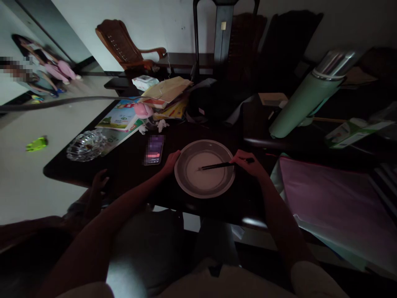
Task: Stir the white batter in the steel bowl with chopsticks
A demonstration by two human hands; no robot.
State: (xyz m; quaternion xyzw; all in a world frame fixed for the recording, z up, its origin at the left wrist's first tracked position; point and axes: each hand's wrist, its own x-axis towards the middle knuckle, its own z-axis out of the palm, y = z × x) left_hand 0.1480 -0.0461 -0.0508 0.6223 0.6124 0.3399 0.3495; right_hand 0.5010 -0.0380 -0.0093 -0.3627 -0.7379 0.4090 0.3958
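A round, shallow metal bowl (179, 181) stands on the dark table in front of me, with pale liquid or paste (205, 180) in it. At its left rim, my left hand (171, 160) is closed on the edge, the fingers partly hidden. My right hand (246, 161) is closed around dark chopsticks (217, 166) at the bowl's right side. Their tips dip toward the middle of the contents, where a small pale lump shows. A phone (154, 150) with a lit screen lies left of the bowl.
A glass dish (87, 145), books (119, 118) and a pink-topped object (143, 110) occupy the table's left. A green thermos (307, 105) stands at right, above a pink folder (331, 194). Another person's hand (99, 180) rests at the left edge; other people (46, 62) sit behind.
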